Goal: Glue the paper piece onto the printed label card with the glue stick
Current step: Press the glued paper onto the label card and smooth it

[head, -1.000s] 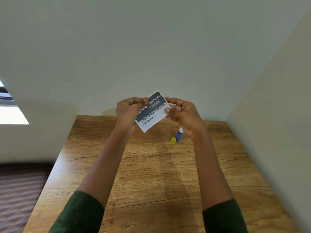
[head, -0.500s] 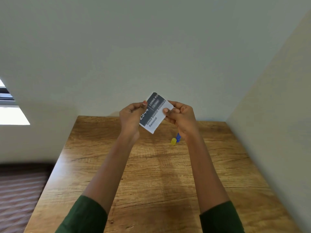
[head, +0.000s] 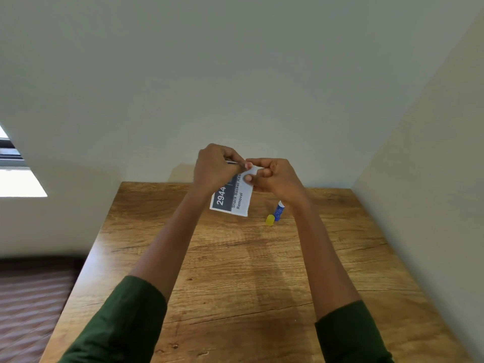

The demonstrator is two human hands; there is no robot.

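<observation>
White card (head: 242, 199) edge: left hand (head: 214, 167), right hand (head: 276, 179) pinch.

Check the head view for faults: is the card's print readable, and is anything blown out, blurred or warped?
Head view: the label card's print is sharp, "2944" and "Removal" read cleanly; the window at the left edge is blown out white; the floor at lower left is smeared; the wooden table's edges splay outward, likely wide-angle stretch; only soft arm shadows on it, no glare.

One head-worn wide-angle view looks forward and down along both forearms onto the bench (head: 235, 271), walls close behind.
</observation>
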